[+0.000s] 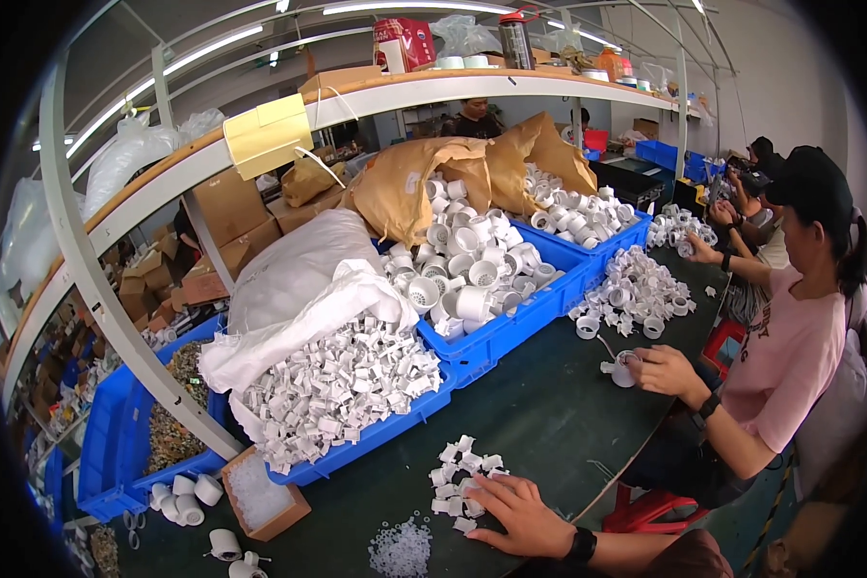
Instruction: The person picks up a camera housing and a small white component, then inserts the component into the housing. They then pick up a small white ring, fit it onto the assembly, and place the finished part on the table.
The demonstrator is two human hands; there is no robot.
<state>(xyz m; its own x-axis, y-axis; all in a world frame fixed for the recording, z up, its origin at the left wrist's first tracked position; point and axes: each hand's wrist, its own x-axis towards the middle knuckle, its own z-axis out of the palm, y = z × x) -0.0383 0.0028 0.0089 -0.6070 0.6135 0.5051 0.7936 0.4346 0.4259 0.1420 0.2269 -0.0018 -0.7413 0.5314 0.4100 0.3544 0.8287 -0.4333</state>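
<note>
My right hand rests palm down on the dark green tabletop, its fingers spread over the edge of a small heap of white plastic clips. Nothing shows gripped in it. A black band circles that wrist. Near its thumb lies a scatter of tiny translucent rings. My left hand is out of view. Toward the lower left, a small cardboard box holds clear little pieces. White cylindrical fittings lie beside the box, and white fittings also stand nearer the lower edge.
A blue bin overflows with white clips from a sack. Another blue bin carries white round cups. At right, a co-worker in pink handles a white fitting near a loose pile. A shelf crosses above.
</note>
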